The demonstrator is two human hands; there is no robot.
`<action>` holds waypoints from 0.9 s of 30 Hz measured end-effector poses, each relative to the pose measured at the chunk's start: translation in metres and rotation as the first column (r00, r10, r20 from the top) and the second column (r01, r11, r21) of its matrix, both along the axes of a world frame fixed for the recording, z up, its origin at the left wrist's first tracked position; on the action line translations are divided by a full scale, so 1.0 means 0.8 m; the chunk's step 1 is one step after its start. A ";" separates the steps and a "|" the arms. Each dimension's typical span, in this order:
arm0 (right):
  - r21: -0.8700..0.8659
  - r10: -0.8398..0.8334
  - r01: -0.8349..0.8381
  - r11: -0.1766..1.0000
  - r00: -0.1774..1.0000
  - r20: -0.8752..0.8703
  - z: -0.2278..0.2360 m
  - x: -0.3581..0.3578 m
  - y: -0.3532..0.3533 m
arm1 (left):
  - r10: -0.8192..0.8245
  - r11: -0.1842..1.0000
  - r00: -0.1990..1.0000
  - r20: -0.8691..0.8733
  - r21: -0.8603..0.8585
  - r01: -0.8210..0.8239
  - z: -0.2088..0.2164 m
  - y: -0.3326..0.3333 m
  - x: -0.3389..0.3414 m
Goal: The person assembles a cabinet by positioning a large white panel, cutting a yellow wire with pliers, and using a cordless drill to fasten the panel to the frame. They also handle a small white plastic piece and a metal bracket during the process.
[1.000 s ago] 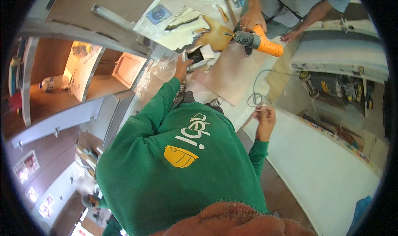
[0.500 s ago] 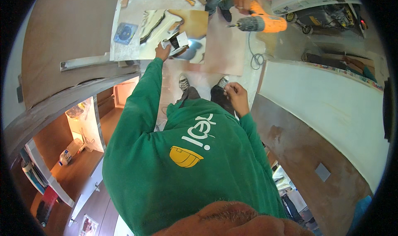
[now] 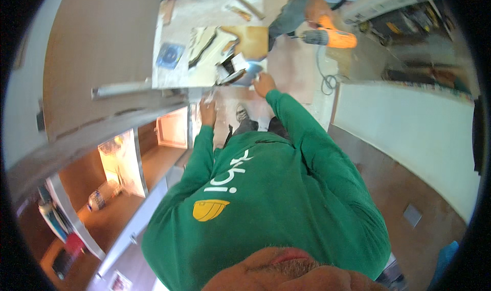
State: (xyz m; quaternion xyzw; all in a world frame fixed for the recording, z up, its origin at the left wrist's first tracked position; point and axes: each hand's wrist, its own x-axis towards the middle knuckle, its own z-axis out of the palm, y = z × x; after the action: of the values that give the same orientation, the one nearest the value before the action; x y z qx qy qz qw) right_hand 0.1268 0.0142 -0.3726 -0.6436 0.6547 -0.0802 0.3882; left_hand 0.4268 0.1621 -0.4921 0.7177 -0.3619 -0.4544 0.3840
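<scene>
My left hand (image 3: 208,113) is low beside the bench's near edge, fingers drawn together around something small and pale, blurred by motion. My right hand (image 3: 264,84) is closed near the right corner of a glossy marbled panel (image 3: 250,40); what its fingers pinch, if anything, I cannot make out. On the panel lies a small black-and-white item (image 3: 232,68), possibly an opened box. To its left, a blue square packet (image 3: 170,55) rests on the white bench top (image 3: 176,79).
Another person's hand (image 3: 318,10) holds an orange drill (image 3: 335,38) at the far right. A hammer (image 3: 245,4) and a utility knife (image 3: 239,12) lie at the bench's back. Lit shelves (image 3: 120,163) stand on my left, a pale panel (image 3: 399,127) on my right.
My left hand has drawn back from the black-and-white item to below the bench edge. My right hand has reached forward to the panel's corner. The view has shifted, and the other person has moved.
</scene>
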 end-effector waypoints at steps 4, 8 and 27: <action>0.080 -0.077 0.083 0.993 0.995 -0.071 -0.054 -0.121 0.134 | -0.222 0.946 0.955 -0.195 0.193 0.259 0.133 -0.011 -0.074; 0.280 -0.455 0.493 0.824 0.870 -0.192 -0.044 -0.247 0.281 | -0.605 0.729 0.644 -0.469 -0.001 0.684 0.211 -0.063 -0.186; 0.303 -0.664 0.697 0.650 0.714 -0.219 -0.180 -0.141 0.710 | -0.473 0.842 0.700 -0.535 -0.507 0.181 0.297 -0.214 -0.470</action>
State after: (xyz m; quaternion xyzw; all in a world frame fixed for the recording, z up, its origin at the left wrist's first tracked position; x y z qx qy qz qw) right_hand 0.0137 0.5819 -0.5164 -0.2698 0.8675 -0.0686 0.4124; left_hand 0.0504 -0.0093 -0.2542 0.3406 -0.4213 -0.6455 0.5384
